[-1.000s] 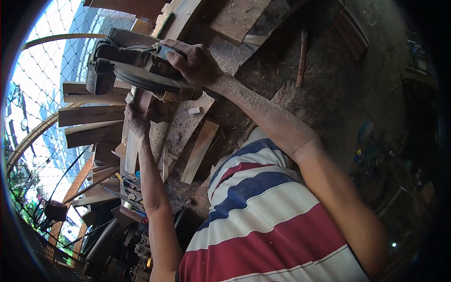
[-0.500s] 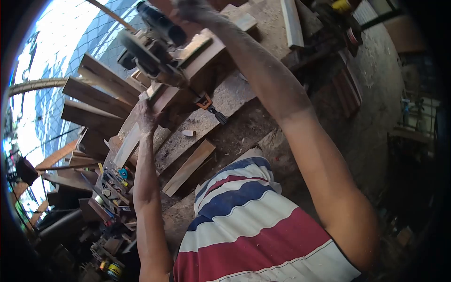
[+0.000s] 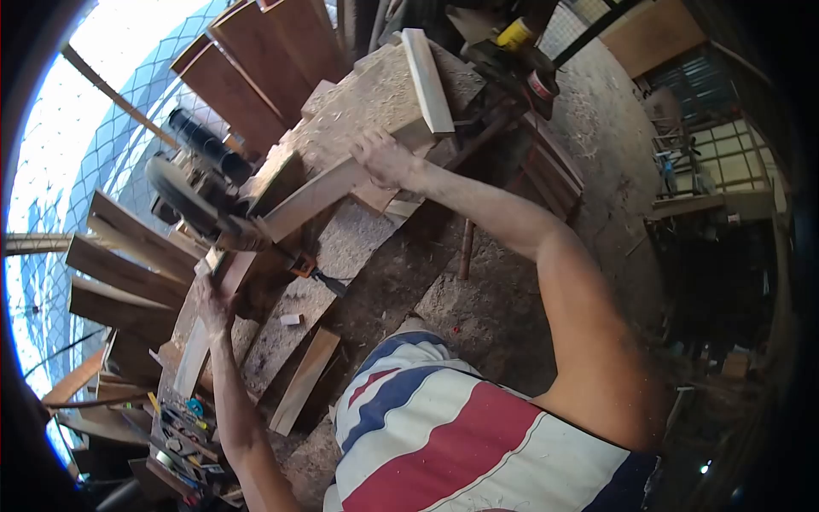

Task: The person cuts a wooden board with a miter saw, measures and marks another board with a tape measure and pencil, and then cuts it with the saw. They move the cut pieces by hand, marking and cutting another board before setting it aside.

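Note:
On the left, my left hand (image 3: 215, 305) grips a wooden board at its end (image 3: 236, 275), close beside the miter saw (image 3: 192, 192). The saw has a rounded guard and a black motor housing. To the right of it, my right hand (image 3: 384, 160) is closed over the far end of a wooden plank (image 3: 320, 194) that reaches towards the saw. Its fingers bend over the plank's top, and their tips are partly hidden. An orange-and-black clamp (image 3: 304, 266) sticks out from the bench between my hands.
Sawdust covers the workbench (image 3: 367, 94), where a pale wood strip (image 3: 428, 81) lies. A small wood block (image 3: 292, 320) sits on the lower ledge, near a loose board (image 3: 305, 380). Several boards (image 3: 128, 273) lean at the left. Tools (image 3: 183, 439) crowd the lower left.
My right hand has come down from beyond the saw onto the plank at the right. My left hand stays beside the saw. The view has swung, shifting the bench down and left.

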The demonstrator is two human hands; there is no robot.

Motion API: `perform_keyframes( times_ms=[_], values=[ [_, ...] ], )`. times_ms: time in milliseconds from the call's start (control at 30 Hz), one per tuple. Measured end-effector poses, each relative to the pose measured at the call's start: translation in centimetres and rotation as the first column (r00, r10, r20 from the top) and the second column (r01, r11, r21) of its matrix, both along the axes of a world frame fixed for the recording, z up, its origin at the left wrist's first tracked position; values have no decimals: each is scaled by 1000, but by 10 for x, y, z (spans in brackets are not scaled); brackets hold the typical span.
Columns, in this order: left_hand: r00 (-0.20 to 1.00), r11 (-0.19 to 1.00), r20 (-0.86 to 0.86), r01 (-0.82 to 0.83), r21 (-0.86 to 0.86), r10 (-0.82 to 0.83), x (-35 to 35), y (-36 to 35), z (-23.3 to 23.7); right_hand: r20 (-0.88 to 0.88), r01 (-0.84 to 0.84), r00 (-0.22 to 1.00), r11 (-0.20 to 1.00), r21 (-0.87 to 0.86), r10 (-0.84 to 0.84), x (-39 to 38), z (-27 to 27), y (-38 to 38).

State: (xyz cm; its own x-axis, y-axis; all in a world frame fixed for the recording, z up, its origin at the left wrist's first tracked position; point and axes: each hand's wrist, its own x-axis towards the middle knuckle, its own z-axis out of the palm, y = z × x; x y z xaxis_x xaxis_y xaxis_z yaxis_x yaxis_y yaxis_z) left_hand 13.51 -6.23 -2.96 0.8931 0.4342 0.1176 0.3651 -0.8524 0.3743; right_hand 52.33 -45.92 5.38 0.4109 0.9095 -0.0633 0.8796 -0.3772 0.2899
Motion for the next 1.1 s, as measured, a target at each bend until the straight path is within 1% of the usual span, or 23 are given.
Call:
perform_keyframes(
  times_ms=[33, 100, 167, 200, 267, 300, 333, 367, 433, 467, 500, 533, 567, 600, 633, 667, 767, 867, 900, 967, 1033, 1100],
  values=[
    [1000, 1000, 28, -1, 14, 1, 3, -5, 3, -166, 61, 984, 998, -30, -65, -14, 14, -30],
    [1000, 1000, 18, 5, 7, -5, 1, -3, -1, -318, 181, 940, 972, 147, -127, -47, 20, -101],
    [1000, 999, -15, 19, -27, -19, 1, -1, 1, -478, 432, 814, 894, 115, -332, -70, 27, -157],
    [999, 999, -44, 5, -46, -7, -1, 2, -2, -517, 554, 753, 816, 164, -408, -77, 29, -175],
    [1000, 1000, -8, -4, -2, 4, -3, 2, -10, -613, 766, 595, 598, 237, -520, -82, 23, -198],
    [1000, 1000, 10, -8, 22, 8, -3, 2, -11, -597, 780, 601, 551, 296, -531, -69, 18, -199],
    [999, 999, -17, -32, 3, 32, -1, 0, -6, -584, 791, 604, 500, 354, -542, -46, 13, -197],
    [1000, 1000, -4, -12, 14, 12, -3, 0, -8, -573, 796, 605, 446, 410, -553, -20, 9, -193],
    [999, 999, 30, 18, 44, -19, -4, 7, -18, -585, 846, 529, 332, 417, -614, 41, 21, -170],
    [997, 999, -58, -42, -19, 41, -1, 3, -9, -585, 855, 508, 292, 428, -632, 84, 5, -161],
    [996, 999, -74, -48, -14, 47, 0, 1, -5, -586, 863, 487, 252, 438, -648, 127, -17, -151],
    [991, 998, -122, -54, -33, 50, 2, 0, 0, -627, 889, 447, 239, 391, -638, 160, -26, -138],
    [984, 997, -173, -61, -57, 50, 2, 0, 3, -664, 913, 403, 227, 339, -630, 186, -34, -125],
    [986, 998, -158, -63, -21, 59, 2, 2, 1, -595, 909, 407, 248, 334, -693, 210, -62, -113],
    [987, 998, -148, -63, 9, 64, 0, 4, -6, -516, 908, 407, 268, 323, -754, 230, -102, -106],
    [988, 997, -138, -62, 39, 67, -2, 5, -11, -433, 906, 404, 288, 309, -806, 236, -127, -102],
    [997, 999, -77, -27, 41, 30, 0, 2, -6, -505, 937, 349, 282, 207, -790, 239, -129, -101],
    [996, 1000, -80, -25, 6, 26, -2, 1, -5, -568, 911, 406, 366, 191, -716, 237, -108, -118],
    [997, 1000, -79, -23, -5, 23, -3, 1, -2, -546, 905, 416, 393, 165, -728, 255, -113, -133],
    [997, 999, -68, -27, -26, 25, 1, -5, 2, -387, 850, 525, 488, 198, -758, 275, -99, -169],
    [967, 990, -240, -113, -85, 90, 3, -8, 17, -454, 777, 611, 600, 188, -649, 312, -98, -223],
    [930, 966, -338, -207, -153, 146, 1, -11, 14, -297, 827, 548, 559, 57, -782, 318, -72, -231]
  ],
)
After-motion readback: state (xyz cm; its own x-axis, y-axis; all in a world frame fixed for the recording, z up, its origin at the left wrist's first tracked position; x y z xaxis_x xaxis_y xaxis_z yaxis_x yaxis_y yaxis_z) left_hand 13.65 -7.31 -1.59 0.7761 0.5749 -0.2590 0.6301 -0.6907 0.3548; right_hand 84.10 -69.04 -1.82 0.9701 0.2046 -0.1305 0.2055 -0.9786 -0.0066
